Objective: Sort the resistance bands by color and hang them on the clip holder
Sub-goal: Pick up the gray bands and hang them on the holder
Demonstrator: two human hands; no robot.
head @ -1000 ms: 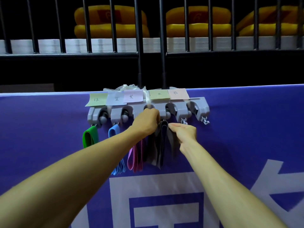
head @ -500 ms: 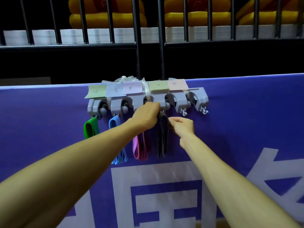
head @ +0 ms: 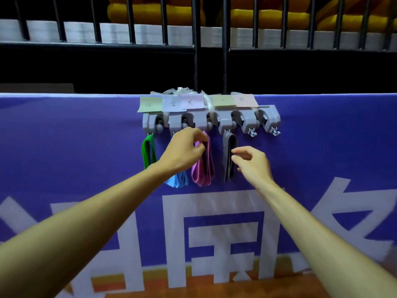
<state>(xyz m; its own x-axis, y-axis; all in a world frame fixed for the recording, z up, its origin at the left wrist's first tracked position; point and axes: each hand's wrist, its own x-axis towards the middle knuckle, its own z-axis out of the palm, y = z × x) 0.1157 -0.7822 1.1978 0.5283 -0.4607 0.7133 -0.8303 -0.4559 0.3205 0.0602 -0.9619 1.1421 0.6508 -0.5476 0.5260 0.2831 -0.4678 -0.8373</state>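
Observation:
A grey clip holder (head: 211, 122) with coloured paper labels hangs on a purple banner. From its clips hang a green band (head: 148, 151), blue bands (head: 179, 181), pink-purple bands (head: 204, 168) and a dark grey band (head: 229, 155). The two clips at the right end hold nothing. My left hand (head: 184, 151) hovers just below the holder, covering the top of the blue bands, its fingers loosely curled against the top of the pink-purple bands. My right hand (head: 252, 163) is beside the grey band's right edge, fingertips near it, holding nothing.
The purple banner (head: 322, 147) with large white characters covers a barrier. Above it runs a black metal railing (head: 209, 46), with yellow cushions (head: 268, 18) and white stacks behind. An orange floor (head: 193, 287) shows at the bottom.
The grey band now hangs straight from its clip. My left hand dropped from the holder to the pink-purple bands. My right hand let go of the grey band and drew slightly right.

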